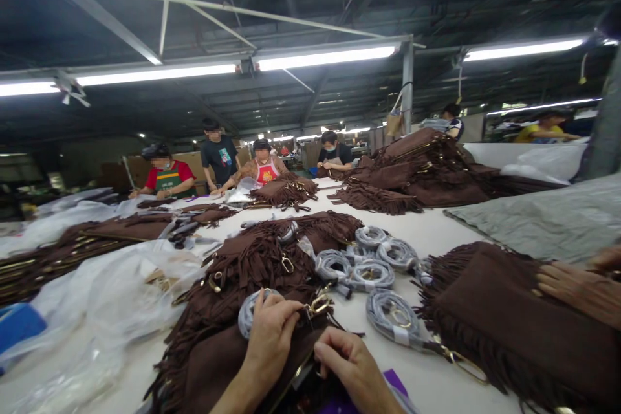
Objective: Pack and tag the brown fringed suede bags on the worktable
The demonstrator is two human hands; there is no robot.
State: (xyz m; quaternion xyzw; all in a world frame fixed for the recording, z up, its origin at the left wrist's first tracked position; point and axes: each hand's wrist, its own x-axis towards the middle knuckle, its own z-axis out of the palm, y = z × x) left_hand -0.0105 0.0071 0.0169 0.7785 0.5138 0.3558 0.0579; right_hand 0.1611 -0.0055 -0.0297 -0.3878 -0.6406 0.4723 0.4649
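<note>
A dark brown fringed bag [218, 369] lies in front of me, its zipper edge turned towards me. My left hand [272, 330] is closed at the bag's upper edge, thumb and fingertip pinching beside a gold clasp [320, 303]. Behind its wrist side shows a coiled strap wrapped in grey plastic [247, 315]. My right hand [347, 356] is curled just over the zipper, thumb against fingers. Whatever sits in its pinch is too small to make out. A purple piece [395, 383] shows beside the right wrist.
Several wrapped strap coils [371, 275] lie beyond my hands. At right, another person's hands [577, 288] rest on a fringed bag [495, 317]. Brown bags are heaped [422, 165] at the back. Clear plastic sheeting [116, 291] covers the left. Several people work across the table.
</note>
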